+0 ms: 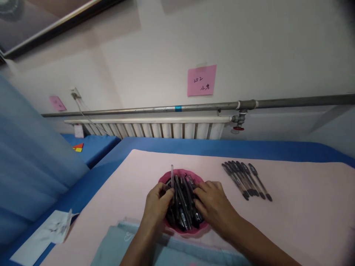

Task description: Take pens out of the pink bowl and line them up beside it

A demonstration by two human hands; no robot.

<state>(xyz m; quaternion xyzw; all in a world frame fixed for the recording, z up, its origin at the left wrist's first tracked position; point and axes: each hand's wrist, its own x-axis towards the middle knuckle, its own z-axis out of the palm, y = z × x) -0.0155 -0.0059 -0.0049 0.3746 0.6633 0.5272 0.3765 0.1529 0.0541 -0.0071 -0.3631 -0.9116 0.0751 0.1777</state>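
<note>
A pink bowl (pixel 181 173) full of dark pen parts (pixel 183 207) sits on the pale pink mat (pixel 291 221). My left hand (pixel 156 205) rests on the bowl's left side, its fingers curled around a thin clear pen tube (pixel 172 176) that stands upright. Over the bowl's right side lies my right hand (pixel 212 205), fingers bent down among the pen parts; what they grip is hidden. A row of several assembled black pens (pixel 245 180) lies on the mat to the right of the bowl.
The mat lies on a blue-covered table (pixel 194 146). A grey cloth (pixel 116 244) is at the near edge, and white paper (pixel 47 232) at the lower left. A radiator (pixel 155 129) and pipe run along the wall, with a pink note (pixel 201 80) above them.
</note>
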